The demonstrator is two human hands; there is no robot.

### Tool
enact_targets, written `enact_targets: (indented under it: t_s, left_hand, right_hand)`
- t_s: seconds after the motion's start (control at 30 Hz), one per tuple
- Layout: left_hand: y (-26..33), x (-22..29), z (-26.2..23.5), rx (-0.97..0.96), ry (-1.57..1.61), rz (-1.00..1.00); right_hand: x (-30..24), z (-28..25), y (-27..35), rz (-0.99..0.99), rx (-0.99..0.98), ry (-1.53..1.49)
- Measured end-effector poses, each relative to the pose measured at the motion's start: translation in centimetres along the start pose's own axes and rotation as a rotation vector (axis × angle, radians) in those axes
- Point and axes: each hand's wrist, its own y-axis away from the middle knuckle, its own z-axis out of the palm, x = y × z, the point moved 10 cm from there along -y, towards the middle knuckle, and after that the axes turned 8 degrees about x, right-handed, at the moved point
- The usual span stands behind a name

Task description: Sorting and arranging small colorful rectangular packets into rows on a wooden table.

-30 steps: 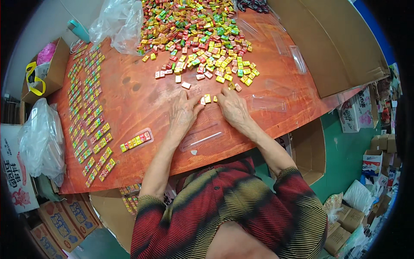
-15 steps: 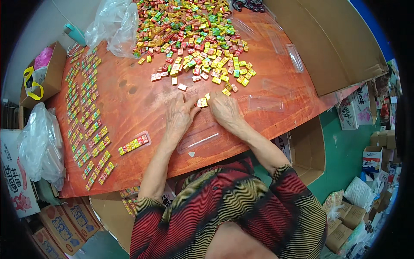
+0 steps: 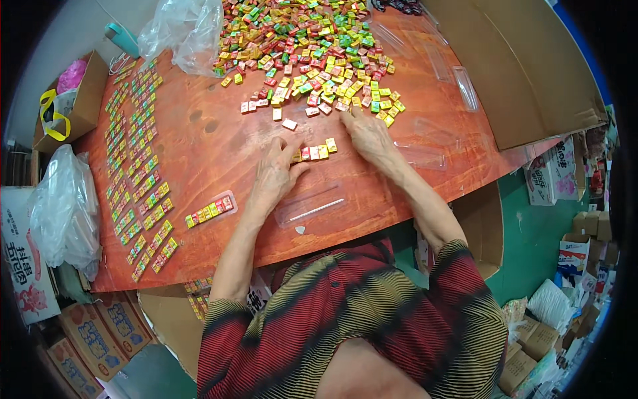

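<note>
A short row of small candy-sized boxes (image 3: 314, 153), yellow, red and white, lies on the red-brown table in front of me. My left hand (image 3: 274, 171) has its thumb and forefinger around the left end of that row. At the near edge of a big heap of the same boxes (image 3: 299, 53) is my right hand (image 3: 370, 137), its fingers bent and drawn together among the boxes; what is between the fingertips is hidden. One loose box (image 3: 290, 124) lies just beyond my left hand. Nearer me is a clear plastic tray (image 3: 292, 217) with a thin white stick (image 3: 318, 209) across it.
Left of my forearm lies a clear tray filled with boxes (image 3: 211, 211). Many rows of boxes (image 3: 143, 169) cover the table's left side. Clear trays (image 3: 466, 88) lie at the right, beside a large cardboard box (image 3: 515, 73). A plastic bag (image 3: 183, 36) rests at the far left.
My right hand has left the row and moved away from me to the heap's near edge. The row now shows more fully. My left hand stays at its left end.
</note>
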Motion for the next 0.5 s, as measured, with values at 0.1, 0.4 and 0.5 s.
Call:
enact_targets:
  t_s: [0.1,0.4,0.5]
  left_hand:
    - [0.0,-0.5,-0.2,-0.004,0.03,-0.025]
    - [0.6,-1.8,-0.4,-0.055,0.141,-0.12]
    - [0.8,-2.6,0.0,-0.05,0.126,-0.143]
  right_hand:
    - [0.9,0.1,0.2,0.003,-0.095,-0.167]
    - [1.0,-0.8,-0.4,-0.012,-0.104,-0.057]
    - [0.1,-1.3,0.1,-0.046,0.015,-0.086]
